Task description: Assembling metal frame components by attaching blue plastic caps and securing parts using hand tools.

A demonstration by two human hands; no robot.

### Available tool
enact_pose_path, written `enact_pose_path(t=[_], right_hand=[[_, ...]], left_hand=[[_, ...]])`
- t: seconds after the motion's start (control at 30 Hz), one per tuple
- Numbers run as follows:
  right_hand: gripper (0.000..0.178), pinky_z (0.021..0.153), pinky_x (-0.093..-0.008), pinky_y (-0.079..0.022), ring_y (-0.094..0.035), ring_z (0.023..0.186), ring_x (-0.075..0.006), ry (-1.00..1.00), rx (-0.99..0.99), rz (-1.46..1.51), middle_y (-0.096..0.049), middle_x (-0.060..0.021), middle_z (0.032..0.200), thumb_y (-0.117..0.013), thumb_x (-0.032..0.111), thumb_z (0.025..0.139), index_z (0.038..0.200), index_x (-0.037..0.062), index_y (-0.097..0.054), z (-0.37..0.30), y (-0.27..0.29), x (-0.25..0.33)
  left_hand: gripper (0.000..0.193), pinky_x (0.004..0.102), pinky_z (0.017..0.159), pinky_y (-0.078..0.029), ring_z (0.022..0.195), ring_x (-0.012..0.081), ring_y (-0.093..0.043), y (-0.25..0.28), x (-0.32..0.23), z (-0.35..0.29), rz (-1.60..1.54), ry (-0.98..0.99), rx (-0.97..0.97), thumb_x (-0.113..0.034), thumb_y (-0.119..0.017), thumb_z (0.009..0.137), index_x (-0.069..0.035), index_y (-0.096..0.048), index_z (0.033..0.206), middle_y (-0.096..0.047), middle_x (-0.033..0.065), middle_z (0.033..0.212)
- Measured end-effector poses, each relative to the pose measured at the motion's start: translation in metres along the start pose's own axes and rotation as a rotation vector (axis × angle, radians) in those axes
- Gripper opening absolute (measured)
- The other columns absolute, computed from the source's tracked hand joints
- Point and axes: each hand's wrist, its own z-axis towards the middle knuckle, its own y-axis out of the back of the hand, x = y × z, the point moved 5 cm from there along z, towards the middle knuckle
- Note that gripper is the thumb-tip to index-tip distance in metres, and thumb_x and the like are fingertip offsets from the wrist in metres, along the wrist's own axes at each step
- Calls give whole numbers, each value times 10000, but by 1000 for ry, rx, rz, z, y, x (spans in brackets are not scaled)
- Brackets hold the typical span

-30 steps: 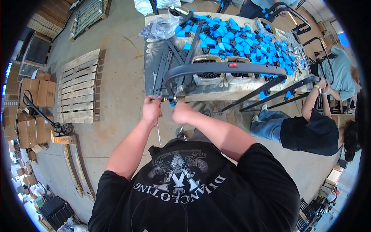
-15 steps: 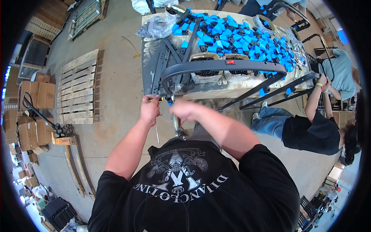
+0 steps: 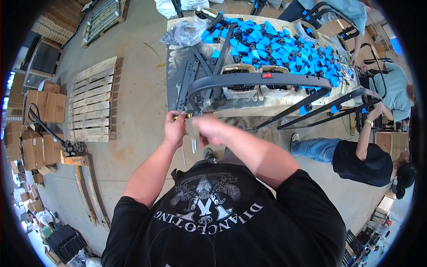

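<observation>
In front of me stands a black tubular frame [image 3: 249, 79] with a red tag, its curved bar reaching over the table's near edge. My left hand [image 3: 175, 128] is closed at the frame's left end, around a tool with a yellow-and-black part [image 3: 181, 117]. A thin silver rod [image 3: 184, 156] points down below that hand. Just right of it, my right hand [image 3: 208, 129] is smeared by motion near the same end of the frame. A silver metal tool [image 3: 194, 144] with a forked-looking end sticks out below it. Its fingers are not clear.
Blue-and-black plastic parts [image 3: 267, 42] cover much of the table. Two boxes of small black parts [image 3: 240, 91] stand near its front edge, and a wrench [image 3: 178, 87] lies at the left. A co-worker [image 3: 362, 162] is at right. Left are a pallet [image 3: 91, 100] and pallet jack [image 3: 75, 160].
My right hand keeps moving beside the frame end, and the silver tool below it now shows more clearly. My left hand stays nearly in place. The co-worker's arms at the right have shifted.
</observation>
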Motion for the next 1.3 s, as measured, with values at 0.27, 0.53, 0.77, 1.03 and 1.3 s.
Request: enact_pose_path(t=[0.27, 0.53, 0.77, 1.03, 1.3], right_hand=[[270, 614, -523, -573, -712, 692, -356, 301, -418, -1089, -700, -239, 891, -574, 110, 843, 1002, -101, -632, 11, 25, -7], [215, 441, -482, -517, -651, 550, -318, 568, -788, -1092, -647, -190, 799, -522, 115, 895, 951, -88, -566, 24, 48, -26], [241, 528, -509, -533, -697, 684, -312, 125, -131, -632, -683, -185, 837, -515, 113, 888, 980, -96, -593, 11, 33, -11], [263, 467, -470, -502, -617, 526, -286, 48, -47, -231, -621, -151, 735, -537, 224, 929, 911, -35, -578, -9, 13, -8], [299, 579, -551, -551, -656, 577, -267, -63, 90, 82, -626, -116, 726, -561, 215, 908, 1015, -55, -635, -9, 10, 1]], left_hand=[[160, 234, 376, -260, 465, 60, -370, -11, -6, -4, 17, 58, 29, -193, -616, 991, -133, -469, 1007, -464, -20, 688], [161, 232, 370, -259, 454, 60, -367, -22, -8, 0, -2, 78, 67, -185, -627, 984, -146, -470, 983, -469, -22, 690], [184, 261, 369, -264, 462, 73, -379, -15, -7, 4, -21, -35, 45, -205, -649, 970, -127, -486, 1004, -467, -17, 665], [176, 262, 372, -262, 463, 71, -377, -5, -2, -3, -35, 1, 20, -203, -640, 978, -133, -479, 995, -475, -17, 680], [176, 262, 373, -260, 462, 72, -373, -1, 4, 1, -22, -7, 8, -201, -641, 977, -138, -478, 989, -467, -21, 663]])
